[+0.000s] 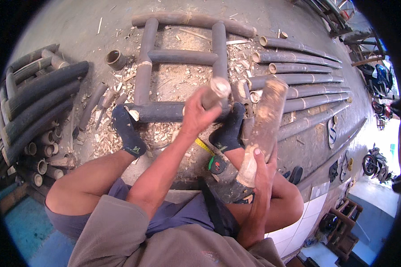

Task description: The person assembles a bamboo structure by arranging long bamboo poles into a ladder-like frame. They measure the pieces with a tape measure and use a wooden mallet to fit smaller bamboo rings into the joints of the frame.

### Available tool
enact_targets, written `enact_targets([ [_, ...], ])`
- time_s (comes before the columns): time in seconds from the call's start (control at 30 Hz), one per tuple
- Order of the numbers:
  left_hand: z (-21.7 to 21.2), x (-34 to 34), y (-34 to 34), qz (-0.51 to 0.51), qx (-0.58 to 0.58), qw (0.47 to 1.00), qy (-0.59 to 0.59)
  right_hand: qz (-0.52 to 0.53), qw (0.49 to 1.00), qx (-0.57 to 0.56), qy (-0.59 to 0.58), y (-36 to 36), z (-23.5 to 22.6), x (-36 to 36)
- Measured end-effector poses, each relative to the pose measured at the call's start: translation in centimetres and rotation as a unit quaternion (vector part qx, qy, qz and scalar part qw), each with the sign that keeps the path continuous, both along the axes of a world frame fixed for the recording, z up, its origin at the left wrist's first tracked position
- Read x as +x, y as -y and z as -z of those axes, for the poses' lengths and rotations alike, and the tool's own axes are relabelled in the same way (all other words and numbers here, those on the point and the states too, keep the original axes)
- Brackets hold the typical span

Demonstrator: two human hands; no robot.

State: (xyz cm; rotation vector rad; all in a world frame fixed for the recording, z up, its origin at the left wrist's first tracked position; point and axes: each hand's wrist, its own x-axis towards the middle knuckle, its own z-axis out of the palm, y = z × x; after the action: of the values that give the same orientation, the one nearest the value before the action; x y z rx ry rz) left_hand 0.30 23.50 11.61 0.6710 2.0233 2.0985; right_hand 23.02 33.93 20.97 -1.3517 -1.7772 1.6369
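Observation:
My left hand (199, 112) is closed around a short bamboo piece (216, 91), its pale cut end facing up, above the near rail of a dark bamboo frame (182, 57) on the floor. In my right hand (263, 171) is a thick wooden mallet (270, 113), gripped by its paler, narrower handle and tilted upward; its head is slightly blurred. The frame has a crossbar between its two side posts. My feet in dark socks rest by its near rail. A green and black tape measure (217, 164) lies between my legs, some yellow tape drawn out.
Several long bamboo poles (305, 79) lie in a row on the right. Assembled bamboo frames (44, 91) are stacked at left, above cut bamboo lengths (42, 167). A short bamboo tube (115, 59) stands among wood chips (116, 95). Sandals (332, 133) and a motorcycle (375, 162) are farther right.

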Motion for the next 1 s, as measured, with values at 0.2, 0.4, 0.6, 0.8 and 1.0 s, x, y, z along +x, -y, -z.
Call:
enact_targets([
  [0.2, 2.5, -4.4, 5.6, -0.143, 0.191, 0.922, 0.304, -0.138, 0.990, -0.013, 0.003, 3.9, -1.8, -5.4],
  [0.4, 5.5, -3.5, 7.4, -0.177, 0.213, 0.897, 0.343, -0.314, 0.939, 0.126, 0.068, 5.8, -6.1, -11.7],
  [0.6, 5.4, -1.8, 7.6, -0.214, 0.188, 0.906, 0.314, -0.448, 0.853, 0.268, 0.002, 6.5, -10.1, -18.2],
  [0.8, 8.4, -0.5, 7.3, -0.240, 0.216, 0.905, 0.277, -0.625, 0.546, 0.530, 0.174, 7.7, -11.7, -23.1],
  [1.0, 12.4, -0.7, 7.3, -0.245, 0.300, 0.873, 0.298, -0.619, 0.603, 0.496, 0.090, 8.8, -11.7, -23.9],
])
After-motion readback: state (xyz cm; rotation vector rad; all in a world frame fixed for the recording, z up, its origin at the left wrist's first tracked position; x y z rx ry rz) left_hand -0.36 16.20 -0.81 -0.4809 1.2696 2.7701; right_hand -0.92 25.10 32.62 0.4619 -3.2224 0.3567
